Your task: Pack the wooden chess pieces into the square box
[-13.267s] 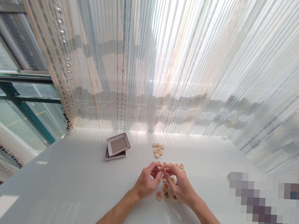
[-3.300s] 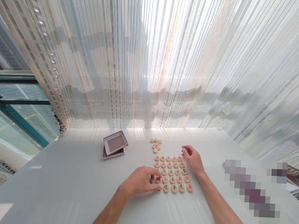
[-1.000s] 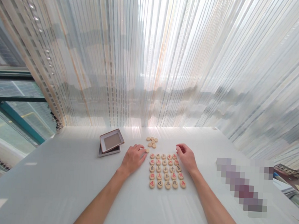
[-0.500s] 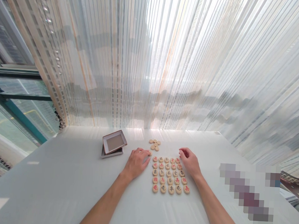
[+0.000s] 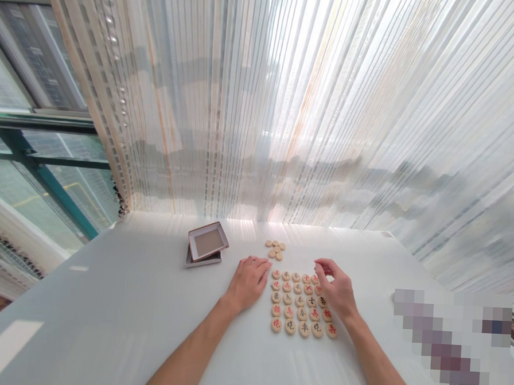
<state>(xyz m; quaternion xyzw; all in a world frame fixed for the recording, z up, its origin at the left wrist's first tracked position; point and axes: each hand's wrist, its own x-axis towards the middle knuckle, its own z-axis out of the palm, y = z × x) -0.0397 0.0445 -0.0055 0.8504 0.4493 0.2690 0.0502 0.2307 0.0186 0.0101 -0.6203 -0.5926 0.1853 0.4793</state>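
On the white desk [image 5: 125,312], round, pale wood-toned pieces [image 5: 299,301] lie in five rows of five, the nearest reading red 炮, black 炮, 車, 炮, red 兵. The left hand [image 5: 247,283], fingers gently bent, sits beside the grid's far left corner, while the right hand [image 5: 338,289] curls over its right edge; whether either's fingers grasp a piece cannot be told. Beyond lie six blank-topped discs [image 5: 277,249], an open box [image 5: 206,243] to their left, and a striped sheer curtain [image 5: 243,128].
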